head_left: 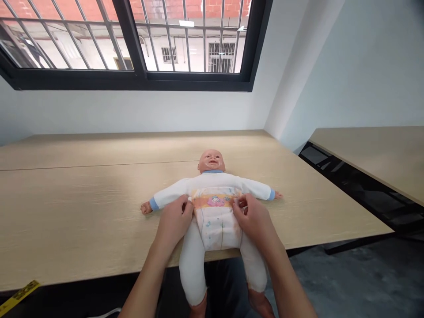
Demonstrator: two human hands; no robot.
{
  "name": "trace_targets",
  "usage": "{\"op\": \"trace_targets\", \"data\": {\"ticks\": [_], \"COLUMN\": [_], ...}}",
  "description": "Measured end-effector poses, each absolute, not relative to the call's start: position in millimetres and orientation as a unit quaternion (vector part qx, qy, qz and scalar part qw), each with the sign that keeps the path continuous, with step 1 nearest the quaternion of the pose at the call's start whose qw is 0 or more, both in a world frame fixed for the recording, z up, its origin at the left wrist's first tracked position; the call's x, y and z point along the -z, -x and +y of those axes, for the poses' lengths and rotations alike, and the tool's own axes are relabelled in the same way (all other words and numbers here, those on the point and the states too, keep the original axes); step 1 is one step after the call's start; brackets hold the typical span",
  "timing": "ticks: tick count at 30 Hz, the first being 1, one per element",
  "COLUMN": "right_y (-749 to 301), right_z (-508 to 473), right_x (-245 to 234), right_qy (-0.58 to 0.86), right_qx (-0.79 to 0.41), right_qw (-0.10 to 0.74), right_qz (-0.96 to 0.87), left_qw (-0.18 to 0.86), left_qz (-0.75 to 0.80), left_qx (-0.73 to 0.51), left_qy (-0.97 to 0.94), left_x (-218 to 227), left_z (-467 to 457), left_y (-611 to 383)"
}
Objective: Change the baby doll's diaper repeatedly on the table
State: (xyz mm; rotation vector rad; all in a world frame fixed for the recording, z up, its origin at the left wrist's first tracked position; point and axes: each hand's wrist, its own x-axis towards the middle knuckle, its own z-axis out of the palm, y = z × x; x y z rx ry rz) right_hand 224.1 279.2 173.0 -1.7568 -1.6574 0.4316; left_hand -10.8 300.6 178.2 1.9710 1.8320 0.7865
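A baby doll (217,179) in a white suit with blue cuffs and collar lies on its back, arms spread, legs hanging over the table's front edge. Around its middle sits a diaper (220,227) with an orange band and a pink cartoon print. My left hand (177,216) pinches the diaper at the waist on the picture's left side. At the opposite side of the waist, my right hand (253,214) pinches the diaper too. Both hands have thumb and fingers pressed together; the bits of material between them are mostly hidden.
The doll lies on a light wooden table (82,212) below a barred window (192,79). A second wooden table (374,150) with a black side stands at the right. Yellow tape (20,297) shows at the lower left. Grey floor (347,278) is visible at the lower right.
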Motion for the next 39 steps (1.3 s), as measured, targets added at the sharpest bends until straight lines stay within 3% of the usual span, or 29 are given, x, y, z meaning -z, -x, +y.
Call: {"op": "trace_targets", "data": {"ticks": [9, 16, 20, 29, 39], "right_y": [-225, -234, -238, -233, -288], "right_z": [275, 277, 273, 277, 281], "right_x": [-166, -171, -173, -169, -135], "right_qy": [0.681, 0.624, 0.621, 0.64, 0.796], "right_qx": [-0.116, -0.178, -0.182, -0.108, -0.095], "right_qw": [0.346, 0.365, 0.374, 0.409, 0.312], "right_qz": [-0.635, -0.668, -0.665, -0.641, -0.51], "left_qw": [0.121, 0.144, 0.149, 0.109, 0.105], "left_qz": [0.758, 0.582, 0.503, 0.52, 0.512], "left_qx": [-0.176, -0.344, -0.315, -0.263, -0.294], "left_qy": [-0.617, -0.723, -0.791, -0.805, -0.8], "left_x": [-171, -213, -205, -174, -167], "left_z": [284, 288, 307, 315, 319], "left_y": [66, 2, -36, -44, -41]}}
